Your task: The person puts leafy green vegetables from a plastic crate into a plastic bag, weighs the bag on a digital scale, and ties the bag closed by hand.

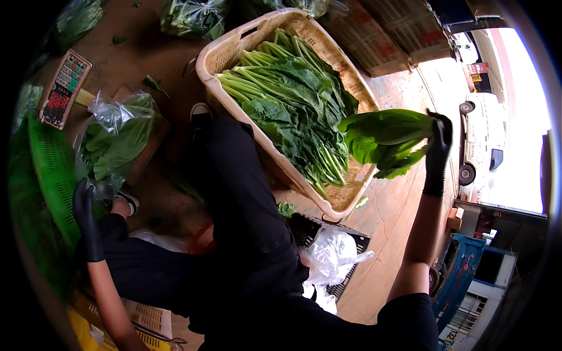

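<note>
My right hand [438, 146], in a black glove, is raised past the right side of a cream plastic crate [275, 143]. It is closed round one end of a head of leafy greens [383, 131], whose leaves spread left over the crate rim. Long-stemmed dark greens [293, 93] lie heaped in the crate. Low on the left, my black-gloved left hand [88, 219] is closed at the mouth of a clear plastic bag [120, 134] with leafy greens inside. The bag rests on a scale platform, mostly hidden beneath it. Beside it stands the scale's display [65, 88].
A green basket [52, 175] stands close by my left hand. Bagged greens [196, 17] lie at the far side, near stacked boxes [380, 35]. Clear plastic bags [331, 257] sit on a black crate [357, 243] by my leg. Vehicles, including a white van [483, 134], are at right.
</note>
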A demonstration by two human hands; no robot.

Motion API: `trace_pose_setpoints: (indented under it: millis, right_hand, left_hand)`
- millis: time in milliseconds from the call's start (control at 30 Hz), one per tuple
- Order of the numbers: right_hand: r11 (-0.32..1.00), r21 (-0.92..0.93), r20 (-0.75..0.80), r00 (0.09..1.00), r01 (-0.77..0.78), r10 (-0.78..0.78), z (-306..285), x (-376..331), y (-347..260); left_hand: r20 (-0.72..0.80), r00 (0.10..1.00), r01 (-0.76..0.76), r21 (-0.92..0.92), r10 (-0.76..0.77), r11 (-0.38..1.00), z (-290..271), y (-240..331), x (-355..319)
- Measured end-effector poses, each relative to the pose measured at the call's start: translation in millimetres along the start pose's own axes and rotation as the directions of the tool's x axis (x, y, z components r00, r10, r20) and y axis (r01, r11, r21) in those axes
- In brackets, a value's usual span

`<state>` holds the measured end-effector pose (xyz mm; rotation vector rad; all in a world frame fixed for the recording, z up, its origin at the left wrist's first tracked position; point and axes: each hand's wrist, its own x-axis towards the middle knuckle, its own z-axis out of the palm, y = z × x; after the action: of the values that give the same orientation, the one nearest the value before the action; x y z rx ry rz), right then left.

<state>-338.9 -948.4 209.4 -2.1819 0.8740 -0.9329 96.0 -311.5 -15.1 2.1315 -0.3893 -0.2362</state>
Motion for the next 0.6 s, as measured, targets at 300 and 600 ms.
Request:
trace_pose_setpoints:
  millis: [300,600]
  right_hand:
    - [0.894,-0.277,0.618,0.778,0.352,-0.115,372.1,60.7,-3.2]
    - [0.600,-0.557,0.830,0.366,0.574,0.421,564.9,41.9,57.6]
  left_hand:
    - [-0.154,0.942,0.231,-0.348,-0.298,0.909,-63.0,-4.0,-18.2]
    - [-0.109,0.894,0.333,-0.486,-0.434,0.808,-40.1,21.3,-21.3]
